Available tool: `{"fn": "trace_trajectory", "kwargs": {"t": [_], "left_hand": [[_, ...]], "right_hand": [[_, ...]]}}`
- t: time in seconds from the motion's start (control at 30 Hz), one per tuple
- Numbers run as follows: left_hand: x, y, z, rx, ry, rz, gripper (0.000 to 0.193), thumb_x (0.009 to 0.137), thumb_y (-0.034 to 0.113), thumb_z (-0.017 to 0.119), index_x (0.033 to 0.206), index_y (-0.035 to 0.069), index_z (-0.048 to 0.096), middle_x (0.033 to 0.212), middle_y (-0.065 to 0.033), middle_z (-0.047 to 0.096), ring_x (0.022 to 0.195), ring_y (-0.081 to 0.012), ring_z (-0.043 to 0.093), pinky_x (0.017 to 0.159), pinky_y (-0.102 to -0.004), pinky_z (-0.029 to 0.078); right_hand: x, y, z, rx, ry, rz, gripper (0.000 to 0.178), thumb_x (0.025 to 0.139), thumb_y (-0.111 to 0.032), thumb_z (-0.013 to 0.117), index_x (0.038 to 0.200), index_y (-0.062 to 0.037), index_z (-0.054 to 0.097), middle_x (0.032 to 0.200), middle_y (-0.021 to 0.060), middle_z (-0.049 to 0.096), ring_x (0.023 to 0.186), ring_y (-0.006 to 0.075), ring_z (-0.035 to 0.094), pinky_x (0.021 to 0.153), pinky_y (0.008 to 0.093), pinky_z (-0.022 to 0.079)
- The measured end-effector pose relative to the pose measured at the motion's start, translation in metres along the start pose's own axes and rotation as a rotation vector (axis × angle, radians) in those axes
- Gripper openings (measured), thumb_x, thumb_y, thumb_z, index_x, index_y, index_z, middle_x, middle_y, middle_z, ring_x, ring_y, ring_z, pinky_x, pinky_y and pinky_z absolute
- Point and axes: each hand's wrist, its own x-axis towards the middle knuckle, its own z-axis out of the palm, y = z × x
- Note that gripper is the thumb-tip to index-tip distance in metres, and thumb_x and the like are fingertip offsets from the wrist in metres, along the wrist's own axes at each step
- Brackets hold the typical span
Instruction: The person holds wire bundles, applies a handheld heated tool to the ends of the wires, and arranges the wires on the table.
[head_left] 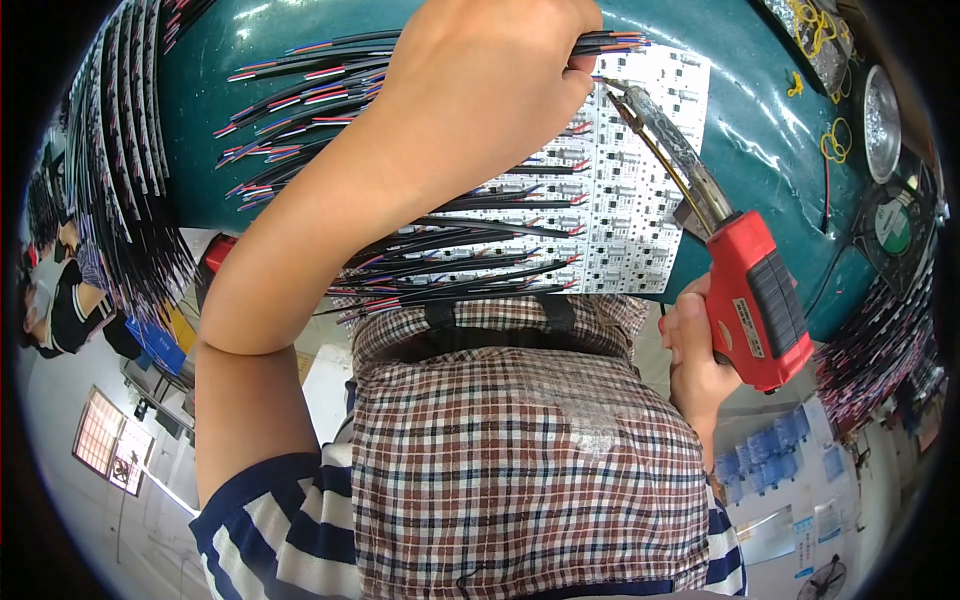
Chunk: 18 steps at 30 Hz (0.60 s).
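A white circuit board panel (640, 190) lies on the green table, with rows of black multi-wire cables (500, 228) reaching across it to the left. My left hand (510, 65) is at the panel's far side, its fingers closed on a black cable (605, 42) whose coloured wire ends stick out to the right. The fingertips are partly hidden behind the hand. Gripped in my right hand (697, 350) is a red and black soldering gun (760, 300). Its long metal barrel slants up and left, and the tip comes close to my left fingertips over the panel.
Hanging bundles of wired boards (115, 130) fill the left side. At the right stand a round metal bowl (881, 122), a small black fan (893, 225) and yellow wire pieces (833, 140). More wire bundles (885, 345) lie at the lower right. Another person (65, 300) is at the far left.
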Motion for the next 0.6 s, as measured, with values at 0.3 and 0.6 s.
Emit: {"fn": "trace_trajectory", "kwargs": {"t": [0.3, 0.6], "left_hand": [[0.002, -0.002, -0.003, -0.015, -0.048, 0.008, 0.016, 0.081, 0.012, 0.064, 0.087, -0.003, 0.066, 0.077, -0.0233, 0.065, 0.076, -0.0407, 0.063, 0.071, -0.0451, 0.050], [0.001, 0.002, -0.003, 0.109, -0.037, 0.057, 0.014, 0.079, 0.012, 0.065, 0.084, -0.001, 0.066, 0.073, -0.0214, 0.064, 0.072, -0.0405, 0.062, 0.069, -0.0464, 0.050]], "right_hand": [[-0.004, 0.001, -0.007, 0.014, -0.064, 0.022, 0.024, 0.090, 0.004, 0.056, 0.112, 0.0071, 0.050, 0.075, 0.0070, 0.053, 0.047, 0.0070, 0.040, 0.043, 0.0238, 0.036], [-0.004, 0.004, -0.007, -0.035, -0.085, -0.041, 0.026, 0.089, 0.006, 0.056, 0.115, 0.0071, 0.051, 0.077, 0.0070, 0.053, 0.048, 0.0072, 0.042, 0.044, 0.0239, 0.037]]}}
